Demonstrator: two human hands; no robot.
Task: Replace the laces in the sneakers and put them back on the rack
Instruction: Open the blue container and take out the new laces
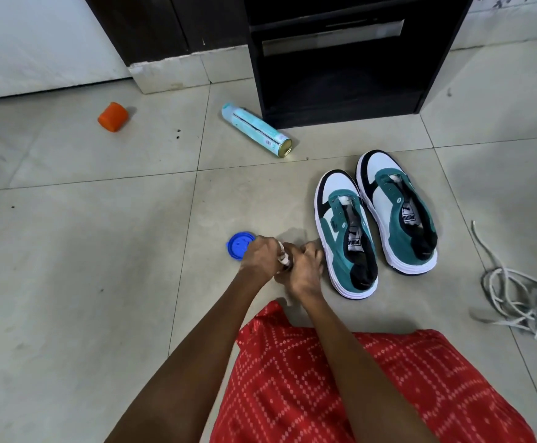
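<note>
Work area: a grey tiled floor (85, 251) in front of a dark shoe rack (340, 75), which stands well beyond the hands.

Hand state: the left hand (260, 257) and the right hand (305, 266) meet low over the floor. The fingers of both are curled round a small white bundle (284, 255), held between them. It is probably a fresh lace, though too little of it shows to confirm this.

Procedure (judged):
1. Unwind the bundle fully and find both tips before threading.
2. Even out the 2 halves and start at the eyelets nearest the toe.
3. Keep the lace flat and pull each crossing snug without puckering the upper.

Task item: the 2 sneakers stand side by side just to the right of the hands, toes pointing away. The near sneaker (345, 238) is close to the right hand; the far sneaker (398, 212) touches it or nearly does. Both are teal suede and white with black collars and thick white soles. The eyelet rows are bare and the tongues lie exposed.

Other items: a loose tangle of white laces (522, 295) lies far right of the hands. A blue lid (238, 246) lies just behind the left hand. A spray can (256, 129) lies on its side beyond the hands, and an orange cap (113, 116) lies far left.
</note>
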